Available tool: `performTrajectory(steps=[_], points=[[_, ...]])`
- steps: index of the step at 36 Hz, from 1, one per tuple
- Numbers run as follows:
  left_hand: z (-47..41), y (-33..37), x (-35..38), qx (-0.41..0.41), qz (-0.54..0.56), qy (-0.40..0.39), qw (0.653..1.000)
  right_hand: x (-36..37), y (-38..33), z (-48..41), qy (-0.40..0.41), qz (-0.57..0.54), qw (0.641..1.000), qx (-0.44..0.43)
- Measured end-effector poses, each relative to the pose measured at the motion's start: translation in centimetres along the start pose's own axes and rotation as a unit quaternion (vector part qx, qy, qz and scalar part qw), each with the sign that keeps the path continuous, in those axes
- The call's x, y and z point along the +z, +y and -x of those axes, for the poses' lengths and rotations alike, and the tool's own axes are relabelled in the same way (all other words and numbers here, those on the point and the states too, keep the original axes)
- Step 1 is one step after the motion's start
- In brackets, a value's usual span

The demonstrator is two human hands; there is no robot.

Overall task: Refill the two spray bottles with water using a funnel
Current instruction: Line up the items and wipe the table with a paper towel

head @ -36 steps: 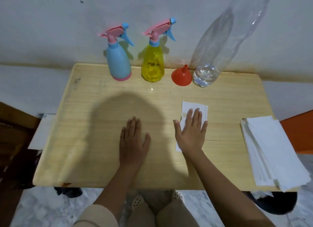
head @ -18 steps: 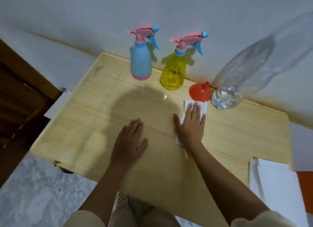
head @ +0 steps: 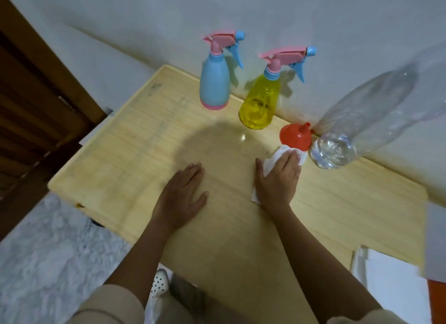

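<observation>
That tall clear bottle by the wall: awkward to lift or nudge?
The clear bottle is probably light for its size: water shows only near its base. Its thin see-through wall likely dents when squeezed. Tall on a small base, it may tip if pushed high up.

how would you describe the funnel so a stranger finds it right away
On the wooden table, look along the back edge by the wall. Between the yellow spray bottle and the clear water bottle sits the funnel. Unlike them it is red, a low upturned cone, spout pointing up.
</observation>
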State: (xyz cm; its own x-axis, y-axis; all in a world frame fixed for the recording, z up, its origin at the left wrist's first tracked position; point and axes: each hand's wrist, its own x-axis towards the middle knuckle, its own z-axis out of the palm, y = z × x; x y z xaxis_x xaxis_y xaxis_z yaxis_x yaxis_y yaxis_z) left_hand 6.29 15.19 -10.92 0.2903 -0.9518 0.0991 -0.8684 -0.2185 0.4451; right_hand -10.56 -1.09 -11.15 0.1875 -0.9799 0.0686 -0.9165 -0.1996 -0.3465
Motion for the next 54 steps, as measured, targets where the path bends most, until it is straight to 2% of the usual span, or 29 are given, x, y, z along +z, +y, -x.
performTrajectory(steps=[10,18,23,29,32,35,42,46,54], points=[[0.2,0.3,0.3,-0.047,-0.030,-0.025,0.998,0.6,-0.7,1.3,-0.047,0.036,0.994,-0.092],[2.5,-1.4,-0.5,-0.209,-0.068,0.017,0.975,2.2,-5.8,1.6,-0.106,0.034,0.980,-0.164],[4.6,-5.0,-2.7,-0.315,-0.093,0.043,0.943,3.4,-9.9,0.9,-0.127,0.038,0.960,-0.248],[5.2,-9.2,-5.3,-0.419,-0.074,0.064,0.903,4.5,-12.6,-0.2,-0.155,0.052,0.945,-0.282],[4.9,-9.8,-5.3,-0.434,-0.077,0.066,0.895,4.3,-12.5,-0.2,-0.161,0.019,0.949,-0.272],[4.7,-9.8,-5.0,-0.440,-0.085,0.076,0.891,3.4,-11.9,0.8,-0.128,-0.003,0.968,-0.214],[3.8,-9.5,-4.5,-0.459,-0.075,0.087,0.881,4.7,-13.3,2.7,-0.136,0.048,0.974,-0.173],[2.9,-9.0,-4.3,-0.479,-0.071,0.100,0.869,5.6,-14.9,1.5,-0.126,0.034,0.972,-0.197],[2.9,-9.2,-4.2,-0.463,-0.075,0.119,0.875,7.4,-19.3,-2.6,-0.135,0.007,0.960,-0.244]])
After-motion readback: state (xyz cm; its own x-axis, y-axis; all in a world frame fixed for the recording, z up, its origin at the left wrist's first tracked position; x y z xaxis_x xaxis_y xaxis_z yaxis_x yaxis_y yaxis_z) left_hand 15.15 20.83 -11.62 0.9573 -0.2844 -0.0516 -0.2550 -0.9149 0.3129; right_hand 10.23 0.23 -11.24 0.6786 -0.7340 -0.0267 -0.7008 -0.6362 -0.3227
